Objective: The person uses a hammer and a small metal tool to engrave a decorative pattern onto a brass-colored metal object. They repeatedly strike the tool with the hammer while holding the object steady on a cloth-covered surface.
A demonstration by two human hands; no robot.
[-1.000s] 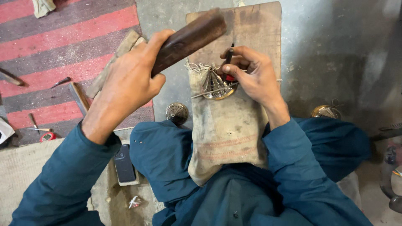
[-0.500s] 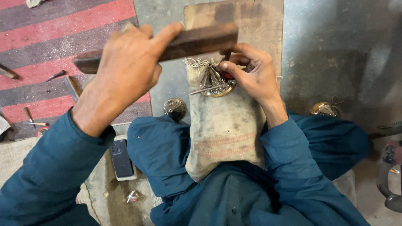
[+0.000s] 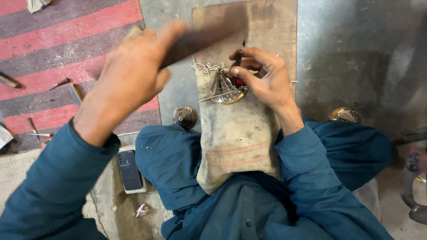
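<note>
At 9 o'clock we see a red-and-grey striped rug (image 3: 53,53) with small tools (image 3: 60,83); at 7 o'clock, a dark phone (image 3: 130,169); at 3 o'clock, a round brass piece (image 3: 344,115).

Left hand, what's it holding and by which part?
The left hand grips a dark wooden block by its near end; the far end sticks out, blurred.

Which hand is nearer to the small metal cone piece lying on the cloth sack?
Right. The right hand touches the metal cone piece and steadies a thin tool on it. The left hand is raised to its left, apart from it, gripping a dark wooden bar.
</note>
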